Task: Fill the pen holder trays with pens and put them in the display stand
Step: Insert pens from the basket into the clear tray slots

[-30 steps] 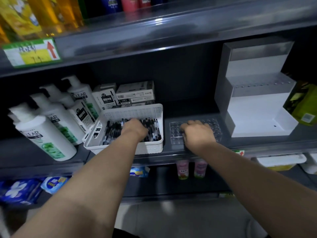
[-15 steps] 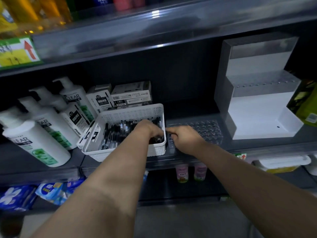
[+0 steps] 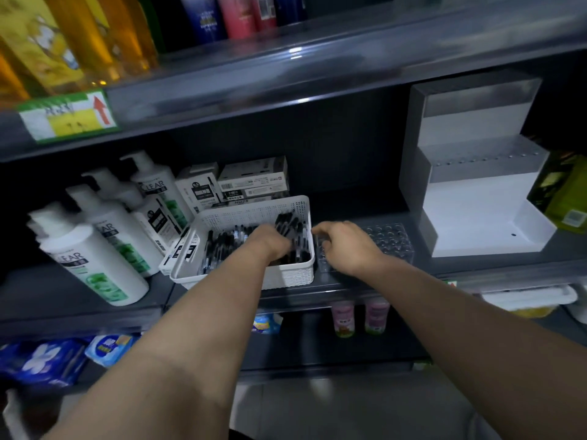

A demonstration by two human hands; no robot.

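Observation:
A white perforated basket (image 3: 286, 279) on the middle shelf holds several black pens (image 3: 222, 246). My left hand (image 3: 271, 244) is inside it, fingers curled round a bunch of pens (image 3: 293, 228) tilted up against the right wall. Right of the basket lies a clear pen holder tray (image 3: 392, 239) with rows of holes that hold no pens. My right hand (image 3: 346, 246) lies over the tray's left end, its fingers loosely bent and pointing at the basket. The white stepped display stand (image 3: 476, 214) sits at the right of the shelf with nothing in it.
White shampoo pump bottles (image 3: 92, 252) crowd the shelf's left side. Pen boxes (image 3: 251, 181) are stacked behind the basket. A green pack (image 3: 568, 198) stands right of the stand. The shelf above (image 3: 286, 77) overhangs, and small bottles (image 3: 359, 317) sit on the shelf below.
My left hand has moved to the right end of the basket and gathered up a bunch of pens. My right hand has slid left along the tray toward the basket.

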